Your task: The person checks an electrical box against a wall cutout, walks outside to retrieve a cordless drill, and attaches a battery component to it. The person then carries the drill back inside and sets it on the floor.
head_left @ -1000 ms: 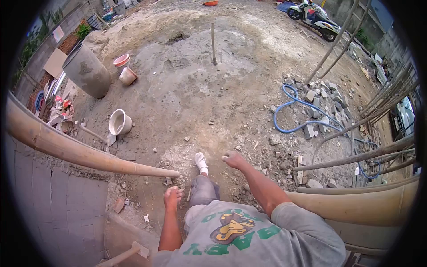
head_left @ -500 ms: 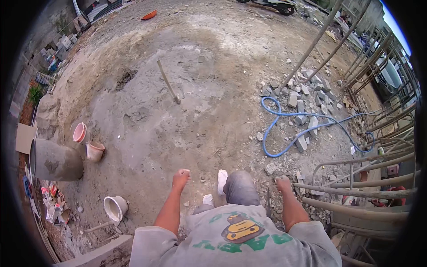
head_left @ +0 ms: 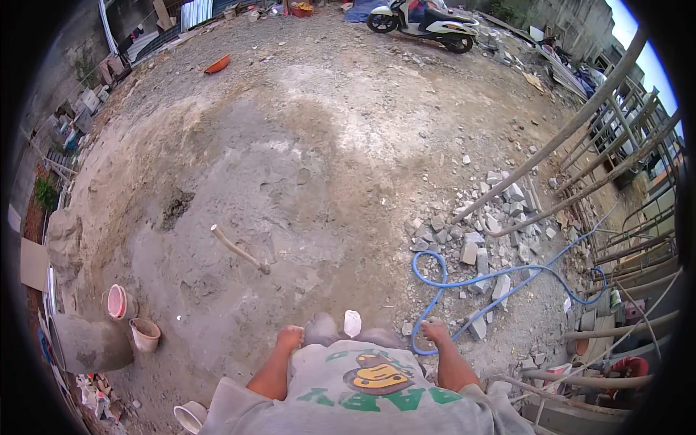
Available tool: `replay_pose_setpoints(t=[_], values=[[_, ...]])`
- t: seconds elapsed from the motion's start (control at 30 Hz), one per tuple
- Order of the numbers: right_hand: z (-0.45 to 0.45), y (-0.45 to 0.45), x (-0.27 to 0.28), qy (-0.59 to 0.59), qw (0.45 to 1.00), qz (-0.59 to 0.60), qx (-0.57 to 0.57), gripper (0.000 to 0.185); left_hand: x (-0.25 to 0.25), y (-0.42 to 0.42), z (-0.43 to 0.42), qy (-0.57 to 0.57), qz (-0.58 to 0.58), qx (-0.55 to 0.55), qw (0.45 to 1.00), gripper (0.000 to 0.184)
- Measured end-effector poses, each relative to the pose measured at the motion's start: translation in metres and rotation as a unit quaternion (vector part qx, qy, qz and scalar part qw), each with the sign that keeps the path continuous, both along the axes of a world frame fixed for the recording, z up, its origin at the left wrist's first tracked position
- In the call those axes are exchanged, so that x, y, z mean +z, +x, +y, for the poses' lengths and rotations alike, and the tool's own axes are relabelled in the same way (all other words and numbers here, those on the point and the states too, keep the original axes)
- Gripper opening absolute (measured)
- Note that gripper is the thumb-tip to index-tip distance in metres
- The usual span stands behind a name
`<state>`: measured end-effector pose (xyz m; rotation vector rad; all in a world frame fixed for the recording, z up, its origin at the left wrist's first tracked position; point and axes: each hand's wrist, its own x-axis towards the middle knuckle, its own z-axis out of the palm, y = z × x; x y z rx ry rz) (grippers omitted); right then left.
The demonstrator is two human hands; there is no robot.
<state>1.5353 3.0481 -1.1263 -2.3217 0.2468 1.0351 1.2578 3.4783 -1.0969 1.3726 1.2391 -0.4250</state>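
My left hand (head_left: 290, 338) hangs beside my left thigh, its fingers curled into a loose fist with nothing visible in it. On the other side, my right hand (head_left: 436, 331) is curled closed too, above the ground close to a loop of blue hose (head_left: 444, 285). Neither hand touches anything that I can make out. Ahead and to the left, a wooden handle (head_left: 241, 249) slants out of a spread of wet grey mortar (head_left: 239, 174); the tool's head is hidden. One white-covered foot (head_left: 352, 324) shows between my knees.
Broken blocks (head_left: 478, 250) lie piled at right, beside slanting metal poles (head_left: 565, 123). To the left are a pink-rimmed bucket (head_left: 116, 301), another bucket (head_left: 146, 336), a white bucket (head_left: 190, 416) and a large drum (head_left: 90, 344). A scooter (head_left: 424, 25) and an orange pan (head_left: 217, 64) stand farther off.
My view has tilted up, showing more of the far yard and the whole scooter. The mortar, handle and buckets sit lower in view. My legs have shifted in stride; both hands remain closed.
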Motion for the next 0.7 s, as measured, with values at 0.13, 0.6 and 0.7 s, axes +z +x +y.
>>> replay_pose_setpoints(t=[0.13, 0.6, 0.7], values=[[0.167, 0.234, 0.092, 0.118, 0.98, -0.158, 0.024, 0.036, 0.015, 0.153, 0.077, 0.055, -0.063, 0.067, 0.994, 0.026], [0.258, 0.504, -0.086, -0.046, 0.984, 0.164, -0.042, 0.025, 0.005, 0.681, 0.376, 0.134, -0.066, -0.099, 0.984, 0.027], [0.226, 0.519, -0.166, 0.076, 0.979, 0.08, 0.169, 0.018, 0.026, 0.793, 0.442, 0.166, -0.102, -0.087, 0.977, 0.027]])
